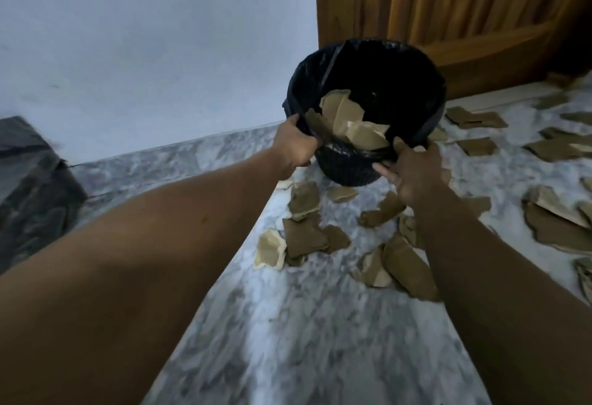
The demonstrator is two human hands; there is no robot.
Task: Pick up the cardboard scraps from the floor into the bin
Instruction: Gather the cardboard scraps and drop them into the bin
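Observation:
A black bin (426,90) lined with a black bag stands on the marble floor, tipped slightly toward me. Several torn cardboard scraps (346,116) lie inside it. My left hand (296,145) grips the bin's near left rim. My right hand (413,174) grips the near right rim, with a small scrap pinched at its fingertips. More brown and pale cardboard scraps (304,238) are scattered on the floor just in front of the bin, between my forearms, and further scraps (477,146) lie to the right.
A pale wall (144,52) runs behind the bin on the left. A wooden door (480,20) stands behind it on the right. A dark stone block (28,186) sits at the left edge. Grey marble floor (304,340) stretches toward me.

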